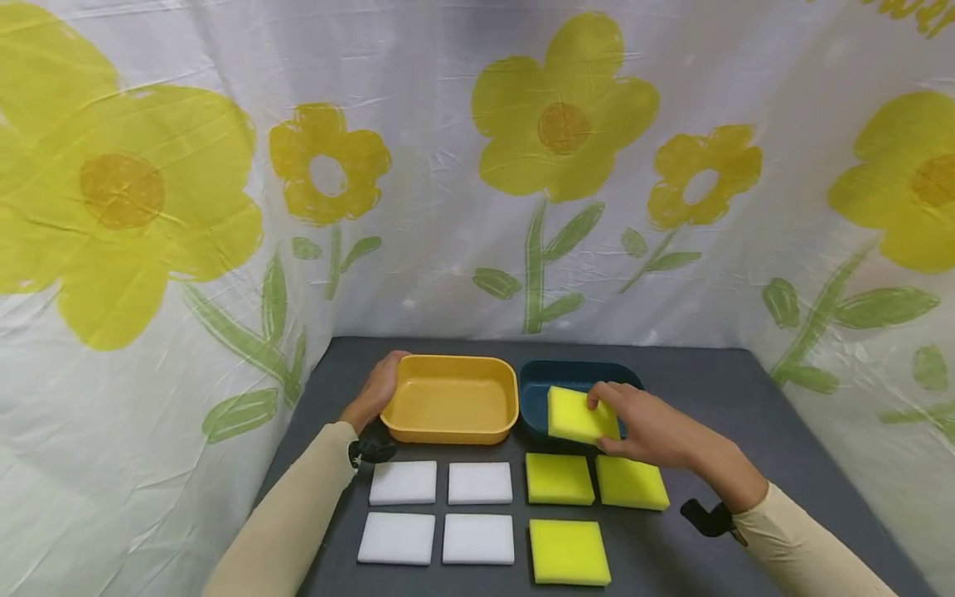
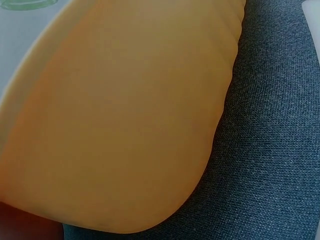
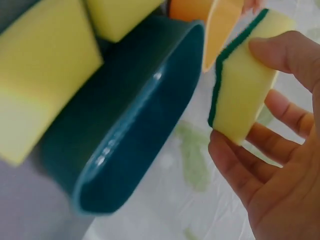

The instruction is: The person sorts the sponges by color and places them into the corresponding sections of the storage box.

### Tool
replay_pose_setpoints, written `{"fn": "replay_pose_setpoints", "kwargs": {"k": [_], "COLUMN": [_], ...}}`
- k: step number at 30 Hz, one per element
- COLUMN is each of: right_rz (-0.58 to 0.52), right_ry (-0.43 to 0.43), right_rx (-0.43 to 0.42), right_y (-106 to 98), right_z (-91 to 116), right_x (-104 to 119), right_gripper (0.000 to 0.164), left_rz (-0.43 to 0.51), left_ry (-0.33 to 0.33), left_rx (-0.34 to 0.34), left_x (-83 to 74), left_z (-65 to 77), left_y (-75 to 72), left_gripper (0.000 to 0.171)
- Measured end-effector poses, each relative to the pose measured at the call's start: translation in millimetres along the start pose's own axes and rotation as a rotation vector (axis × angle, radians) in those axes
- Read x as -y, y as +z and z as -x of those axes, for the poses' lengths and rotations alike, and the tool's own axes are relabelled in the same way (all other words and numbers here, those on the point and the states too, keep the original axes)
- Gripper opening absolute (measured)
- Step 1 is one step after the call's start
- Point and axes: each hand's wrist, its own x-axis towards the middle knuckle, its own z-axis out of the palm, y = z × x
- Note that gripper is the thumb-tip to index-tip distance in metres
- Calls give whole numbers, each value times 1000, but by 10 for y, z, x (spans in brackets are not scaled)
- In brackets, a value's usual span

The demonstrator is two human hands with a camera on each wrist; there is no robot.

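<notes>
The right hand (image 1: 643,423) pinches a sponge (image 1: 576,414) between thumb and fingers, above the blue tray (image 1: 535,380). The left hand (image 1: 377,388) touches the orange tray's (image 1: 451,436) left end; whether its fingers curl round it, I cannot tell. Three more sponges (image 1: 559,479) lie in front.

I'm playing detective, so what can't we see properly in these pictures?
Head view: part of the blue tray's inside, behind the held sponge and right hand.
Head view: undersides of the white pads, hidden against the table.
Head view: yellow marks, cut off by the top edge.
Left wrist view: a white thing, cut off by the right edge.
</notes>
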Motion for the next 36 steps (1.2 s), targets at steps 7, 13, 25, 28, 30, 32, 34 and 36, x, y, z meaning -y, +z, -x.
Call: {"fn": "replay_pose_setpoints", "kwargs": {"k": [7,13,25,28,30,32,34,36], "right_rz": [5,-3,14,20,21,20,16,15], "right_ry": [-79,-102,-137,-143,-145,-150,-152,-156], "right_rx": [-36,-30,7,6,3,6,12,18], "right_y": [-7,-16,146,217,274,335,397,455], "right_z": [-452,-779,-1381,-1506,-1580,-1648,-1706,-1756], "right_x": [124,295,475,492,506,523,541,561], "right_gripper": [38,38,42,43,44,45,46,47], "left_rz": [-20,-36,-34,-34,-32,-33,-28,-29], "left_ry": [34,30,34,24,17,14,17,27], "left_rx": [31,12,13,14,15,16,19,20], "left_x": [28,17,49,54,57,54,46,36], "left_z": [-8,-7,-48,-58,-58,-49,-34,-21], "left_y": [-26,-29,-33,-34,-34,-35,-33,-32], "left_gripper": [73,77,78,77,77,79,80,81]}}
